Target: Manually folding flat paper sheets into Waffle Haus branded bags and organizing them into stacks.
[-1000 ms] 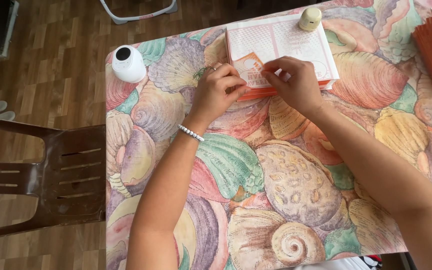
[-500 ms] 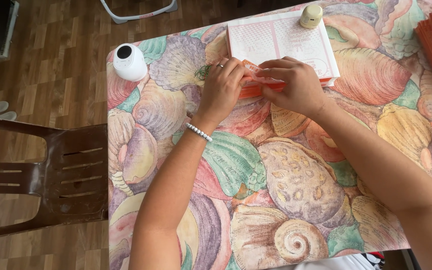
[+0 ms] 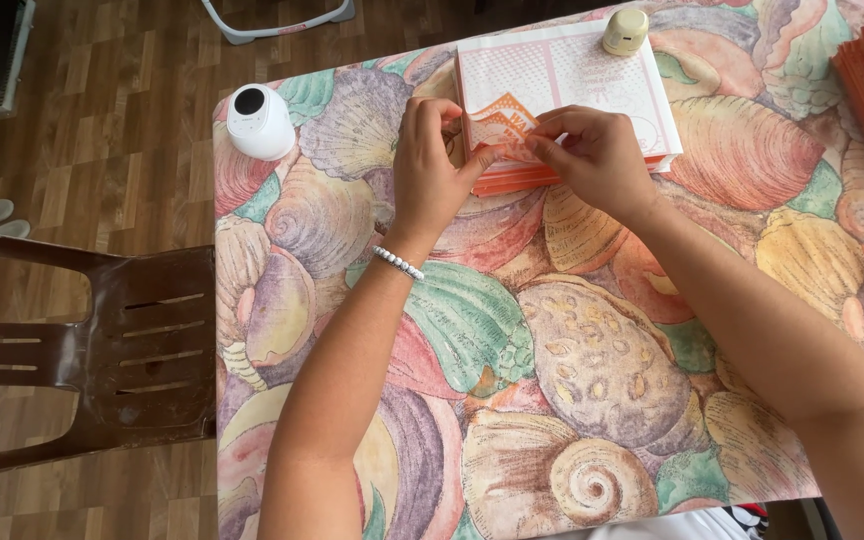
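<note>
The left hand (image 3: 432, 170) and the right hand (image 3: 592, 155) meet near the upper centre of the frame, over a stack of white and orange patterned paper sheets (image 3: 602, 90) that lies on the bench (image 3: 512, 400), which is covered by a shell-print cloth. Both hands are nearly closed in a pinch on a small folded orange-and-white patterned paper piece (image 3: 500, 125); thumb and fingertips grip its edges, and the piece sits just above the near edge of the stack.

Probable faults from this position:

- Tearing. The paper looks thin, and opposing pulls from the two pinches could split it along the fold.
- Misaligned crease. Uneven pressure from either hand could set the fold crooked, and a set crease is hard to undo.
- Stack disturbance. The heels of the hands rest close to the stack's near edge; a push could slide the top sheets out of line.
- Knocked objects. A small cream round container (image 3: 625, 30) stands on the far edge of the stack, and a white cylindrical device with a dark top (image 3: 259, 122) stands at the upper left of the bench near its edge. A sweeping left forearm could tip the device to the wooden floor (image 3: 82, 150).
</note>
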